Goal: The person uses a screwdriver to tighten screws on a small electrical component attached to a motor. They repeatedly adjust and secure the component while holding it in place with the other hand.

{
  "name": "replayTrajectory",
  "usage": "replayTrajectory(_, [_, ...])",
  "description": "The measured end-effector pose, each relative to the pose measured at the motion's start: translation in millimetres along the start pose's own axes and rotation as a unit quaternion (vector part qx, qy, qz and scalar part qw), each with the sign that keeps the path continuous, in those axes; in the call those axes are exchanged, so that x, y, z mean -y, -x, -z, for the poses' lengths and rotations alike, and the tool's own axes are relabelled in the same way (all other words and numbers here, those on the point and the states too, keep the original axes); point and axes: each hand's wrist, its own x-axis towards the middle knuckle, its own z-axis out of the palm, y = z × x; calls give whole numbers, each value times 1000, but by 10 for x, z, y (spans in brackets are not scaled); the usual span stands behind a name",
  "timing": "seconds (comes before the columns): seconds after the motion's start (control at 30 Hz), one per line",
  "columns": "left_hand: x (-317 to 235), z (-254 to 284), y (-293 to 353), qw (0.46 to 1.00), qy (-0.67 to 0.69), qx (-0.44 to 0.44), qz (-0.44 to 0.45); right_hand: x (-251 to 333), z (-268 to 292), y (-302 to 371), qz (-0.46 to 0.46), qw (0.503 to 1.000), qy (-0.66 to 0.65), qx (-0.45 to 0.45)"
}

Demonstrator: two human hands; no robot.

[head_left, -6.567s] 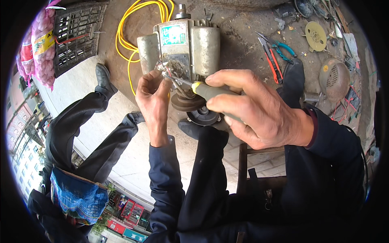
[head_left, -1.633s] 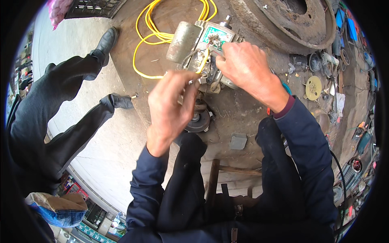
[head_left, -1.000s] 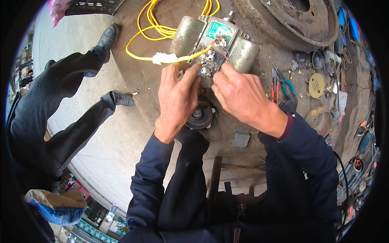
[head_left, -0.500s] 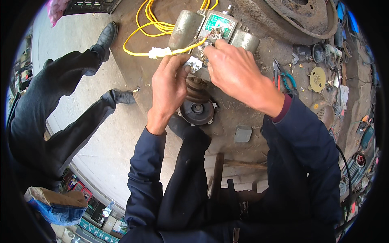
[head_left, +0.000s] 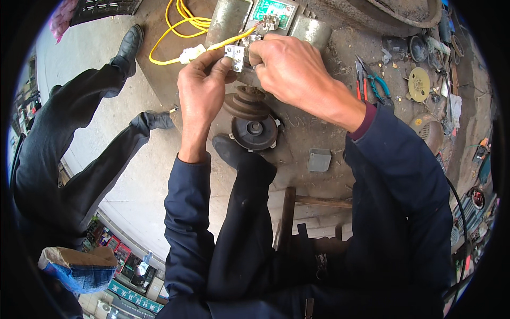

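Observation:
Between the thumb and fingers of my left hand [head_left: 201, 87] is a small white terminal block [head_left: 234, 57] with metal screw contacts, held face up. My right hand [head_left: 297, 69] is closed, thumb and forefinger bent together just right of the block; what they pinch, if anything, is hidden. Both hands are at the near side of a grey electric motor [head_left: 228, 22] with a green label plate [head_left: 275, 11]. Below the label, metal terminals [head_left: 270, 22] lie exposed. A yellow cable [head_left: 234, 40] with a white wrapped or plastic piece [head_left: 191, 53] runs above my left hand to them.
A stepped pulley [head_left: 247, 103] and black round cover [head_left: 255, 130] are below my hands. To the right lie red-handled and blue-handled pliers [head_left: 378, 87], a yellowish disc [head_left: 418, 84] and a grey square plate [head_left: 319, 160]. Another person's legs [head_left: 79, 111] are at left.
The view has shifted, so the motor sits higher and further left. My left hand has turned the terminal block more upright, its contacts facing me. My right hand stays by the motor.

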Motion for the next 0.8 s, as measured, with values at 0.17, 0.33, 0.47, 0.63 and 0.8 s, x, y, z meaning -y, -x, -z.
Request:
replayTrajectory(0.17, [-48, 4, -12, 1000, 10, -6, 28, 11, -15, -3, -3, 999, 21, 26])
replayTrajectory(0.33, [38, -46, 87, 999, 9, -33, -20, -44, 8, 9, 24, 999, 21, 16])
replayTrajectory(0.47, [180, -169, 219, 992, 13, -98, -85, -60, -10, -21, 34, 999, 15, 20])
replayTrajectory(0.63, [219, -273, 466, 988, 26, -146, -41, -69, -26, -33, 52, 998, 13, 12])
replayTrajectory(0.8, [149, -318, 628, 929, 320, -11, 184, -91, -36, -24, 64, 998, 21, 18])
